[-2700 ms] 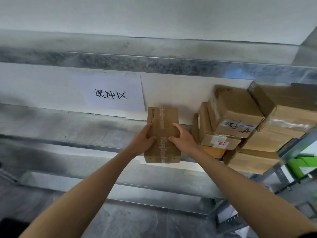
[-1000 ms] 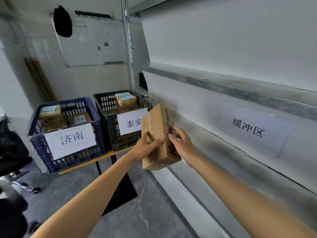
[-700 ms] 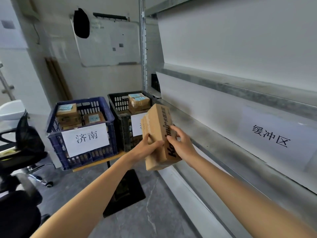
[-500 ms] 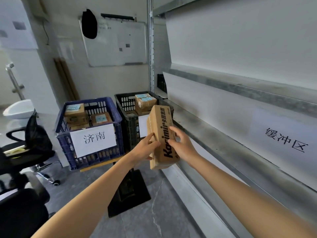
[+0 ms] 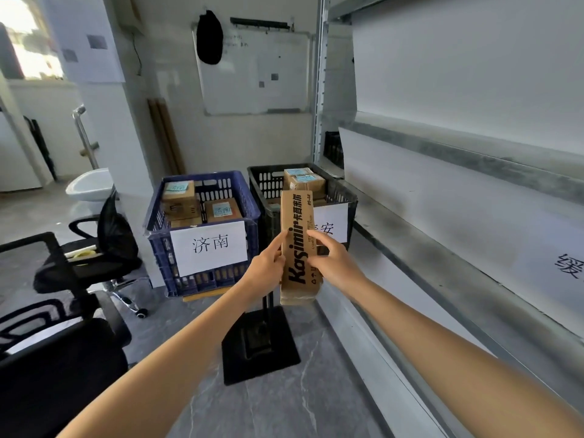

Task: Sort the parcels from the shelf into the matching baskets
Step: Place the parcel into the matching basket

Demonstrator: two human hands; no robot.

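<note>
I hold a brown cardboard parcel (image 5: 297,235) printed "Kasimir" upright and edge-on in front of me. My left hand (image 5: 268,267) grips its left side and my right hand (image 5: 331,263) grips its right side. Behind it stand two baskets on a low stand: a blue basket (image 5: 249,197) with a white sign reading 济南 and a black basket (image 5: 346,192) whose white sign is partly hidden by the parcel. Both baskets hold several cardboard parcels with pale blue labels.
The metal shelf (image 5: 458,248) runs along the right, bare here, with a paper sign at the right edge. Black office chairs (image 5: 104,248) stand at the left, another dark chair at the lower left. A black stand base (image 5: 259,339) sits on the grey floor. A whiteboard (image 5: 252,71) hangs behind.
I took the parcel off the shelf and turned left toward the baskets. The parcel has rotated to face me edge-on, and the baskets have come nearer and more central.
</note>
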